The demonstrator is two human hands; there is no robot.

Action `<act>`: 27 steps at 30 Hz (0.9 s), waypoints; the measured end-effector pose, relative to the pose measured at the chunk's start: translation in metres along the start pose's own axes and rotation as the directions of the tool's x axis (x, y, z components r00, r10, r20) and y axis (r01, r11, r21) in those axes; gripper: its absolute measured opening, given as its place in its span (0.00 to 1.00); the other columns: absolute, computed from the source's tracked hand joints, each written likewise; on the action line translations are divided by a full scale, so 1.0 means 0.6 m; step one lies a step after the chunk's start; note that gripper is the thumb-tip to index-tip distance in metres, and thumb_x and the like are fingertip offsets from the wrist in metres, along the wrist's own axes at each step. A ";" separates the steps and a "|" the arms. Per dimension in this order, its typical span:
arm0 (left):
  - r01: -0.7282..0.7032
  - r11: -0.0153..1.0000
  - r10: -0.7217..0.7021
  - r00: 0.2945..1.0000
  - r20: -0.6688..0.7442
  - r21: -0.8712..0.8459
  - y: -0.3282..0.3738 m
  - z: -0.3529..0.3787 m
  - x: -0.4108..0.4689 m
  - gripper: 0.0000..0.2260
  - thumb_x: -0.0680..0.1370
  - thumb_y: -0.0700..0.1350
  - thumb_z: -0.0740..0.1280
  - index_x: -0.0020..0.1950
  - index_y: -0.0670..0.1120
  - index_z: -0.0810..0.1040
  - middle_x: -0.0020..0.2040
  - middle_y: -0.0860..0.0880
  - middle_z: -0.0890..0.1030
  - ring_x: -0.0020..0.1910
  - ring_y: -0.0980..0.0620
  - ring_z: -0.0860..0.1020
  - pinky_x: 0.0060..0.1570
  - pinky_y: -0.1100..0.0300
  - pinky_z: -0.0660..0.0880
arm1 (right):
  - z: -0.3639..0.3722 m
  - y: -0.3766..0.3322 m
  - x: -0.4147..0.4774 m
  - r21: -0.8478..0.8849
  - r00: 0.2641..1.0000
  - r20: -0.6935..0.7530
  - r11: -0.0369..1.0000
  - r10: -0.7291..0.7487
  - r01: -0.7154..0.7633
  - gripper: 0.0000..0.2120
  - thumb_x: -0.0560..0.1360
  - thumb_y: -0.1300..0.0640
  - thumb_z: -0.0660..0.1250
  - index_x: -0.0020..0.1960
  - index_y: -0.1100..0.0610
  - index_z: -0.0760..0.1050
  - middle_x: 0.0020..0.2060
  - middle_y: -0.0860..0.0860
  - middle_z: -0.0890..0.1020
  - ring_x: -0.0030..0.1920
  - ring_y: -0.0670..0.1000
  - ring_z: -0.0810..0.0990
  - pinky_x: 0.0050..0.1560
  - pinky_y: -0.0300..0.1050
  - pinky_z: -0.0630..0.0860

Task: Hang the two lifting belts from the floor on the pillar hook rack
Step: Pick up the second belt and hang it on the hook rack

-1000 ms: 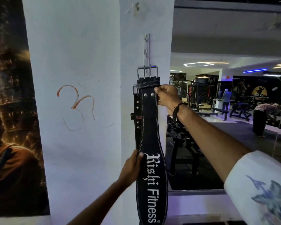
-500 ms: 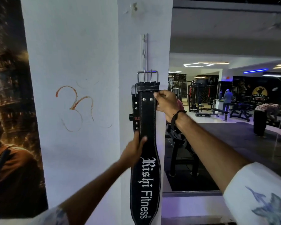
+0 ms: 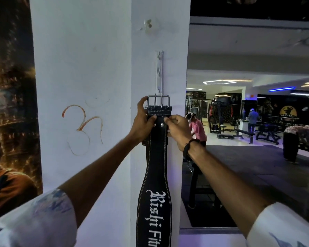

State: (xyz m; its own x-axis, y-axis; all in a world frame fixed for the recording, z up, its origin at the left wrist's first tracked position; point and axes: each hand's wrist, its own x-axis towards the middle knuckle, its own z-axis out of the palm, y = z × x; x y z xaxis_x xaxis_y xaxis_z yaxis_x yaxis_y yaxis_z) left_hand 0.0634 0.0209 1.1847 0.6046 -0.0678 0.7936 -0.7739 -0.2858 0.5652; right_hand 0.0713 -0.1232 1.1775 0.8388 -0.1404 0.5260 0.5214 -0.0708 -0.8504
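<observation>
white pillar (image 3: 100,72), its narrower right face carrying a vertical white hook rack (image 3: 159,72) with small hooks spaced down its length. a black leather lifting belt (image 3: 156,168) is held flat against that face, long axis vertical, printed tail hanging down out of view, steel double-prong buckle (image 3: 158,101) uppermost. the buckle frame sits just below the lowest visible hook, nearly in line with the rack; whether a hook already passes through it cannot be told. part of a second dark belt (image 3: 145,142) shows behind the first, low on its left edge; how it hangs is hidden. left hand (image 3: 144,120) clenched on the belt's left edge beside the buckle, one fingertip raised to touch the buckle's left corner. right hand (image 3: 178,128) pinches the strap's right edge just under the stitched keeper. both hands lie below the hook, so the coming move is judged a short upward lift, the left hand being nearer the buckle and better placed to steer it.
</observation>
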 end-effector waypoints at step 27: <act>0.096 0.973 -0.108 0.993 0.044 0.209 -0.082 0.022 0.158 0.17 0.79 0.32 0.59 0.66 0.46 0.65 0.48 0.45 0.76 0.34 0.53 0.75 0.29 0.63 0.74 | 0.007 -0.006 0.164 -0.294 0.943 0.212 0.903 -0.257 0.313 0.27 0.73 0.72 0.63 0.65 0.47 0.72 0.58 0.54 0.76 0.51 0.58 0.84 0.45 0.59 0.85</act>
State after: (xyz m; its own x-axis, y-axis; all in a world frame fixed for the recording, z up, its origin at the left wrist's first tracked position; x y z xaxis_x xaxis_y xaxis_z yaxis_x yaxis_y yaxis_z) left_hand 0.1610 0.0161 1.2291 0.6921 -0.0786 0.7175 -0.6557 -0.4840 0.5795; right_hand 0.1530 -0.1325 1.2323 0.6901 0.0954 0.7174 0.6869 -0.3984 -0.6078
